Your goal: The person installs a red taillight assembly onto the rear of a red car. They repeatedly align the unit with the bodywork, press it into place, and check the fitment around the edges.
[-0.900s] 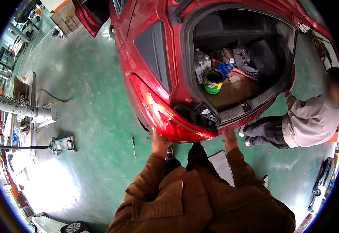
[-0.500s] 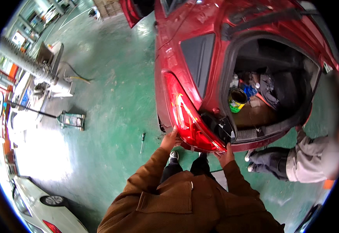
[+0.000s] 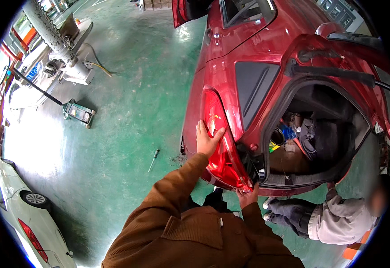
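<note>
A glossy red tail light (image 3: 225,161) sits at the rear corner of a red car (image 3: 230,44), beside the open trunk (image 3: 324,169). My left hand (image 3: 208,140) lies on the lamp's outer face, fingers spread and thumb pointing toward the trunk. At the lamp's lower corner, my right hand (image 3: 247,195) grips its edge, with some fingers hidden beneath. Between lamp and trunk opening shows a dark recess (image 3: 247,161). Inside the trunk are a can (image 3: 277,139) with a yellow and green label, a blue item (image 3: 288,131) and dark cloth (image 3: 308,138).
A screwdriver (image 3: 154,160) lies on the green floor (image 3: 132,107) to the left. Beyond it are a floor jack (image 3: 79,112), a lift post (image 3: 65,53) and a white car (image 3: 29,214). At the right, another person (image 3: 337,219) touches the car's rear edge.
My left hand has gone from the lamp's lower left edge up onto its face, spread flat. My right hand stays at the lower corner. The view has shifted.
</note>
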Available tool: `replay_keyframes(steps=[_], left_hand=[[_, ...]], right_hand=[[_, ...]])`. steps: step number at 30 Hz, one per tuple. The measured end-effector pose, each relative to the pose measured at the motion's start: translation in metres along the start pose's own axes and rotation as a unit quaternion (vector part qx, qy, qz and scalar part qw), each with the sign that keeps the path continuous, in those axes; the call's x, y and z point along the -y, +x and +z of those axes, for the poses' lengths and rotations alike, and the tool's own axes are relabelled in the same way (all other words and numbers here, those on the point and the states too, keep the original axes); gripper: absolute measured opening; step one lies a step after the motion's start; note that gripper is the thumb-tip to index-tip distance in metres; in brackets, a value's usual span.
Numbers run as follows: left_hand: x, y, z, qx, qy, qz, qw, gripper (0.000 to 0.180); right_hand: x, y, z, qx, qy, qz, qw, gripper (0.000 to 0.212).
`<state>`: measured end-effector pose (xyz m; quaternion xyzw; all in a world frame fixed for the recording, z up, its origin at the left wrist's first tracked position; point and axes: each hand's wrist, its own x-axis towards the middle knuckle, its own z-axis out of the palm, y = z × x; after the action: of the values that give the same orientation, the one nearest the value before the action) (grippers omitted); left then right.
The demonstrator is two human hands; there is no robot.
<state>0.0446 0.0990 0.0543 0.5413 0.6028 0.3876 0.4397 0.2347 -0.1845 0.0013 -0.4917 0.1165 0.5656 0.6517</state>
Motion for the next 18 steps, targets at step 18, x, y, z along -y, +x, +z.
replay_keyframes(steps=[18], left_hand=[[-0.015, -0.005, -0.01, 0.011, 0.021, 0.041, 0.999, 0.122]], right_hand=[[0.0, -0.002, 0.003, -0.026, 0.018, -0.031, 0.999, 0.069]])
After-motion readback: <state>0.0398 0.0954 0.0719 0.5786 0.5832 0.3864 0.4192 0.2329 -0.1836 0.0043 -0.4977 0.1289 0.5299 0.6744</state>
